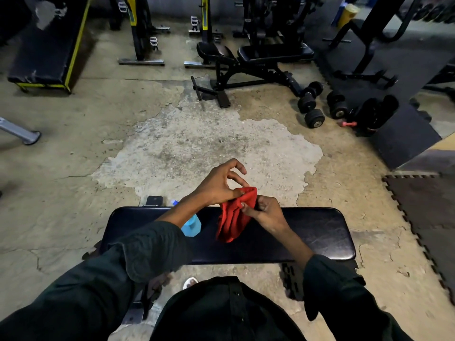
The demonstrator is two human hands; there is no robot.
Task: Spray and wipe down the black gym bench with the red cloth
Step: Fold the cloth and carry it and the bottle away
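Both sleeves foreground; left hand (219, 187) and right hand (264, 212) pinch red cloth (234, 217) above black bench (307, 232), its long axis crosswise, spray bottle (192, 226) nearer my left.

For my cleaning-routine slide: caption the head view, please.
Both hands, left and right, pinch a red cloth above the black bench; a blue spray bottle stands on it.
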